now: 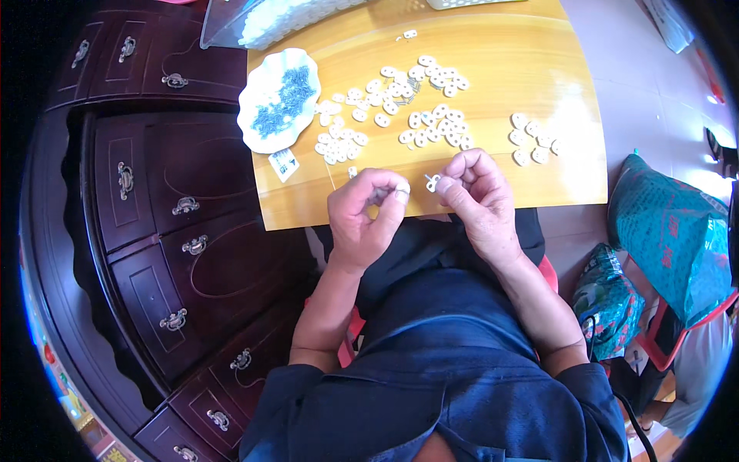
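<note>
My right hand (489, 212) is over the table's near edge, pinching a small white two-holed piece (433, 184) between thumb and fingers. A thin pin-like bit sticks up from that piece. To its left, my left hand (362, 219) has thumb and forefinger pressed together; anything between them is hidden or too small to name. Beyond the hands, white two-holed pieces lie in loose groups: one at the left (340, 144), one in the middle (437, 125), one at the right (536, 138). A white scalloped plate (252, 137) holds many small dark metal pins or screws (286, 100).
The wooden table (493, 46) bears a clear bin (223, 23) of white pieces at its far left. Dark drawers (192, 177) stand to the left. Right of the table are green bags (670, 223) and a person's sleeve (700, 369) near a red stool (670, 339).
</note>
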`<state>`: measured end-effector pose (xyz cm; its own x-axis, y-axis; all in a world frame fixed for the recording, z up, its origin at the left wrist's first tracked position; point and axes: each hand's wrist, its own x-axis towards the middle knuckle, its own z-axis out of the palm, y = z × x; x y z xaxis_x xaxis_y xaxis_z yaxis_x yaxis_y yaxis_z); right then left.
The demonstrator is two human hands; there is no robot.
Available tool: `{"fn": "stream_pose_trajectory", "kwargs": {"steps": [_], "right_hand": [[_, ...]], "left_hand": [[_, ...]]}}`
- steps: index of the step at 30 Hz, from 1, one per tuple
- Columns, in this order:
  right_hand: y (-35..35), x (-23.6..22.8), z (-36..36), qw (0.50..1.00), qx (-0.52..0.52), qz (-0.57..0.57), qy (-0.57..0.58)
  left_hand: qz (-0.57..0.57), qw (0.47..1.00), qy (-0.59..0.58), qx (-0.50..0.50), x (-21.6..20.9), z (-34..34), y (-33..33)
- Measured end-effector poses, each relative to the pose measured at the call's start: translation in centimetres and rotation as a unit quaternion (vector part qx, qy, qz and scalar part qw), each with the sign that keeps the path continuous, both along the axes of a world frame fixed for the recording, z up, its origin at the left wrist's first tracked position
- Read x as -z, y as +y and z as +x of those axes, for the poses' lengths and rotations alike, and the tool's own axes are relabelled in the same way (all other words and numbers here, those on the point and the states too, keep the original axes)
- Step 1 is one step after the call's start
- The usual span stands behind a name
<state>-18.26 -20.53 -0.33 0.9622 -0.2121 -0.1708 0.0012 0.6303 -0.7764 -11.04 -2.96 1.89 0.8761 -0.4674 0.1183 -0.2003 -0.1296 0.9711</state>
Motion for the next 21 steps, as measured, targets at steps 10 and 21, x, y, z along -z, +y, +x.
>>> {"fn": "stream_pose_trajectory", "kwargs": {"steps": [10,21], "right_hand": [[0.3,-0.1,-0.2,0.998,-0.015,-0.059,0.014],[0.1,0.0,-0.1,0.997,-0.035,-0.07,0.025]], "left_hand": [[-0.073,0.99,0.116,-0.032,-0.3,-0.6,-1.3],[-0.012,0.995,0.097,0.015,-0.4,0.4,-0.1]]}}
